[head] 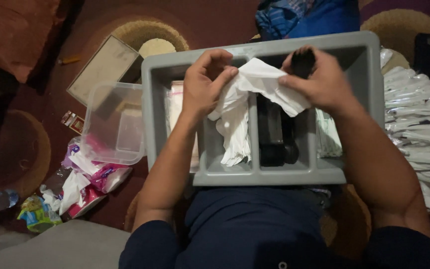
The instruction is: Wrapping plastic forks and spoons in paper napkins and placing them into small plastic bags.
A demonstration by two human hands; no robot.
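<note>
Landmark: grey tray [369, 65] on the lap.
Napkin [265, 82]: above the tray's middle, stretched left to right between both hands.
Left hand [202, 84]: pinched shut on the napkin's left end.
Right hand [319, 79]: closed on its right end and a black utensil [303, 62].
Below: more napkins [235, 139], black cutlery [274, 134] in compartments.
Left of tray: clear tub [113, 124].

The tray [364, 65] at frame centre is matt grey plastic, and the napkin [262, 82] over it looks like soft, creased white paper. The black cutlery [274, 132] in the middle slot has a slight plastic gloss. At left the tub [115, 124] is clear, smooth plastic, the wrappers [88, 182] below it shiny film, and the carpet [210, 20] along the top rough woven cloth.
</note>
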